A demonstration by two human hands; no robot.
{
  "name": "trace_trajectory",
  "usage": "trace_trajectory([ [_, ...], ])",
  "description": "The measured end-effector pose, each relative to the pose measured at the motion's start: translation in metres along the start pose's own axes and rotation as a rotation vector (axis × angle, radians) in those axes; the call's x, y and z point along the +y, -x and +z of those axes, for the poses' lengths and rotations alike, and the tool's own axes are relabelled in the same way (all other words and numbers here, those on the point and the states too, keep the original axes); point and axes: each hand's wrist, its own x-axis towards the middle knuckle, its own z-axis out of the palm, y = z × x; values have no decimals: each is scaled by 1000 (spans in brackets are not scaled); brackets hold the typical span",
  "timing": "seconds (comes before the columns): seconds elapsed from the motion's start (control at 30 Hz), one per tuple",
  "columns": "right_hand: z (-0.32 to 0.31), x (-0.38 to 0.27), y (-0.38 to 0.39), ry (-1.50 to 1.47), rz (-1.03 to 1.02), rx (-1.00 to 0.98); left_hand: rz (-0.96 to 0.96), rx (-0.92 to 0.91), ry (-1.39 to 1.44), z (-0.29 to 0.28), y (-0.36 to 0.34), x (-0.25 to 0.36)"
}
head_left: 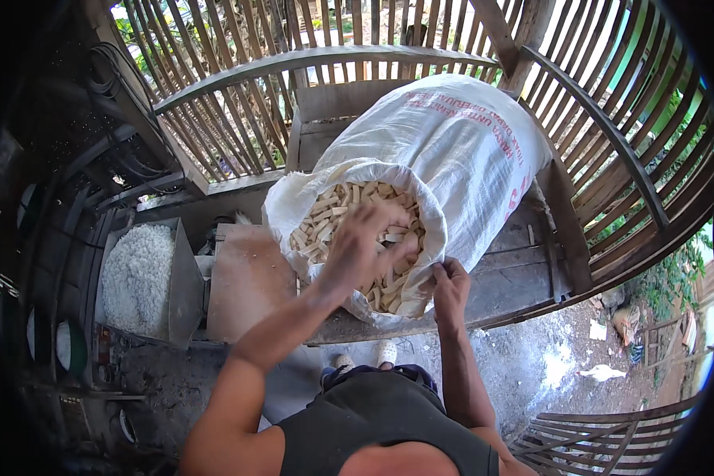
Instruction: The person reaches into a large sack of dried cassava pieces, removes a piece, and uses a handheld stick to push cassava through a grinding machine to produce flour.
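Note:
A big white woven sack [452, 135] with red print lies on a wooden bench, its rolled-back mouth facing me. Inside the mouth are many short, cream-coloured cut sticks [325, 218]; I cannot tell what they are made of. My left hand [373, 238] reaches into the mouth over these sticks, somewhat blurred, its fingers apart. A few sticks show between thumb and fingers, and whether any are held is unclear. At the right side of the mouth, my right hand [451, 284] pinches the sack's rim between thumb and fingers.
Left of the sack is a flat reddish-brown board [250, 278], dusted pale. Beyond it stands a bin of white granular lumps [139, 274]. Slatted wooden walls [230, 119] enclose the bench. A white bird [601, 373] is on the ground at right.

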Motion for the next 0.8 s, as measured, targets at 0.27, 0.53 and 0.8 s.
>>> trace_trajectory([
  [0.27,-2,-24,-4,-1055,578,15,-616,-167,63,27,209,40],
  [0.53,-16,-26,-3,-1188,596,-282,-676,114,147,53,179,14],
  [0.8,-22,-33,13,-154,-334,195,-697,387,17,64,202,19],
])
